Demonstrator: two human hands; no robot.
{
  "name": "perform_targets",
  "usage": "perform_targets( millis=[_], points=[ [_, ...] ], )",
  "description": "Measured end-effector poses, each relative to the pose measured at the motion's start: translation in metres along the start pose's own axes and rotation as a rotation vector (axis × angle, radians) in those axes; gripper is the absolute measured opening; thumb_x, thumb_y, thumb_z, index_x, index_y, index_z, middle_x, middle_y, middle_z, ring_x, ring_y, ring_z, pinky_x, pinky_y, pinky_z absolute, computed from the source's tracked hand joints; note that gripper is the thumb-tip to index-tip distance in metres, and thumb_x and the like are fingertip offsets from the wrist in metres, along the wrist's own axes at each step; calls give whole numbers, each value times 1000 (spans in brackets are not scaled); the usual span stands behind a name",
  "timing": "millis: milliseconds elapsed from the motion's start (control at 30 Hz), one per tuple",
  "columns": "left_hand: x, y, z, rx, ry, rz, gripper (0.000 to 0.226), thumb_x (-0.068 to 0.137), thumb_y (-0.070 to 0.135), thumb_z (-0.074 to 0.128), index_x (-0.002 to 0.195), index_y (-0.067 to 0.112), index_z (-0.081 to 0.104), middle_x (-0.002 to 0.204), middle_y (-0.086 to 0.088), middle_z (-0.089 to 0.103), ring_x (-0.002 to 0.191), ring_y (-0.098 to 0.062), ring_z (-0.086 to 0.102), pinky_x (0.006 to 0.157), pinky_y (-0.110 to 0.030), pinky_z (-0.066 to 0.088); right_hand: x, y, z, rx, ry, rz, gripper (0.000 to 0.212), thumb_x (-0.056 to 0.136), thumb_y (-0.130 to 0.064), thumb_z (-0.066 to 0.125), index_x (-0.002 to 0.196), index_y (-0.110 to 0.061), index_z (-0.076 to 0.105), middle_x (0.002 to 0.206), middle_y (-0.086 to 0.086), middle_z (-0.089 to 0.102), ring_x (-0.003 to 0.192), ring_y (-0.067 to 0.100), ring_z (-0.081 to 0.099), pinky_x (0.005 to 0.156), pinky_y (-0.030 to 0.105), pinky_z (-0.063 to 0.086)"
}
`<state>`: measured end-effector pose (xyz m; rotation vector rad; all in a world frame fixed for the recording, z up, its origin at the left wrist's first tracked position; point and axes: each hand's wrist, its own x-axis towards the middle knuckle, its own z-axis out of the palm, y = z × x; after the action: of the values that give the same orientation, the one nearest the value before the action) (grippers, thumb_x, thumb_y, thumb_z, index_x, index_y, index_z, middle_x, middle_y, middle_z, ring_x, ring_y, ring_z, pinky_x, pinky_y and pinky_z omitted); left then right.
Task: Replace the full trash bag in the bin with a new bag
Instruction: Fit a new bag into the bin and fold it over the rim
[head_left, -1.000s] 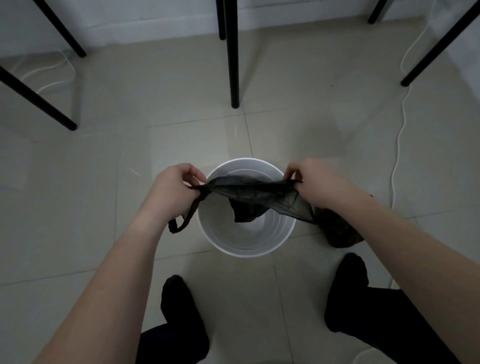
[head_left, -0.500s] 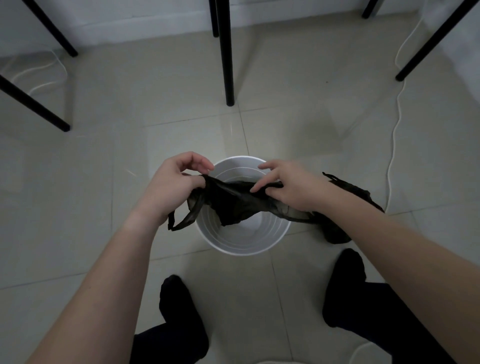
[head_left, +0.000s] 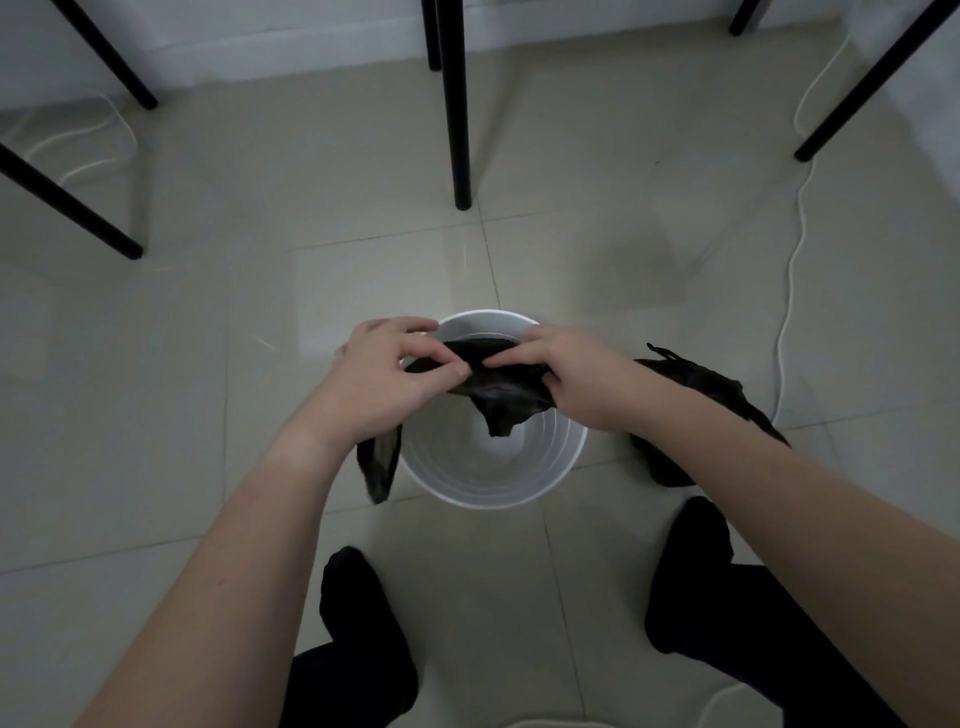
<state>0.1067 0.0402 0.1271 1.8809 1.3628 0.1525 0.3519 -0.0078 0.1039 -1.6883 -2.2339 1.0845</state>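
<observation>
A round white bin stands on the tiled floor between my feet, with its bare inside showing. Over its far rim I hold a thin black new bag bunched between both hands. My left hand pinches its left part, and one handle strap hangs down outside the bin's left wall. My right hand grips the bag's right part, fingers pressed on the film. A tied full black trash bag lies on the floor right of the bin, partly hidden behind my right forearm.
Black table legs stand ahead at centre, far left and far right. A white cable runs along the floor on the right, close to the full bag. My black-socked feet are just behind the bin.
My hands have come together over the far side of the bin, gathering the stretched bag into a bunch. The view has shifted a little closer.
</observation>
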Motion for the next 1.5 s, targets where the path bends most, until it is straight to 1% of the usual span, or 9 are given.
perform_targets(
  millis=[133, 333, 567, 733, 933, 1233, 1333, 1433, 1500],
  points=[
    [5, -2, 14, -60, 120, 62, 15, 94, 44, 73, 97, 33, 83, 112, 8, 75, 113, -13, 64, 107, -43, 47, 0, -3, 0, -21, -29, -60, 52, 96, 3, 53, 128, -34, 70, 101, -12, 50, 97, 15, 55, 93, 38, 48],
    [5, -17, 18, 83, 118, -103, 18, 90, 26, 77, 105, 35, 83, 99, 14, 66, 110, -15, 65, 89, -23, 43, -1, -3, 1, 26, -25, -20, 59, 94, 11, 44, 117, -32, 76, 102, -9, 51, 99, 17, 53, 95, 39, 48],
    [1, 0, 20, -72, 60, 54, 23, 72, 32, 95, 81, 43, 78, 138, 10, 57, 137, -19, 47, 116, -40, 38, -3, -8, -8, 190, 48, -44, 59, 93, 13, 42, 122, -27, 74, 98, -28, 51, 98, -2, 54, 93, 13, 42],
    [5, -2, 23, -56, 157, 114, 33, 81, 2, 81, 70, 32, 76, 129, 8, 62, 124, -12, 58, 111, -26, 40, -5, -6, -17, 272, 125, -24, 62, 91, 13, 41, 117, -31, 77, 103, -12, 60, 101, 7, 59, 89, 12, 44],
    [6, -7, 30, 47, 125, -79, 62, 79, -12, 51, 113, 30, 81, 113, -4, 77, 103, -23, 72, 92, -26, 53, -9, -11, -21, 236, 73, 2, 64, 89, 16, 38, 111, -28, 80, 104, -12, 62, 102, 7, 60, 93, 14, 44],
    [12, -13, 30, 44, 258, -91, 50, 82, -1, 47, 104, 27, 82, 87, 11, 51, 85, -15, 53, 81, -25, 44, -8, -13, -18, 62, 172, 207, 35, 102, -44, 52, 103, -21, 77, 91, 2, 69, 86, 19, 64, 82, 41, 52],
    [10, -7, 31, -28, 292, -92, 32, 80, 20, 57, 97, 29, 82, 85, 17, 54, 78, -5, 57, 74, -21, 43, -7, -12, -16, -3, 214, 195, 27, 99, -42, 59, 120, -32, 72, 106, -5, 71, 100, 18, 64, 87, 37, 52],
    [9, -10, 27, 104, 302, -56, 28, 83, 22, 75, 108, 34, 80, 89, 7, 54, 87, -21, 62, 81, -30, 49, -8, -8, -11, -177, 162, 191, 53, 92, -26, 67, 139, -45, 52, 104, -2, 54, 93, 24, 59, 77, 38, 51],
    [7, -13, 26, 198, 233, -65, 52, 74, 22, 85, 123, 36, 72, 100, 3, 46, 91, -27, 54, 86, -38, 52, -12, -6, -6, -300, 99, 243, 72, 85, -28, 71, 146, -44, 38, 104, 0, 41, 86, 26, 54, 70, 39, 50]
  ],
)
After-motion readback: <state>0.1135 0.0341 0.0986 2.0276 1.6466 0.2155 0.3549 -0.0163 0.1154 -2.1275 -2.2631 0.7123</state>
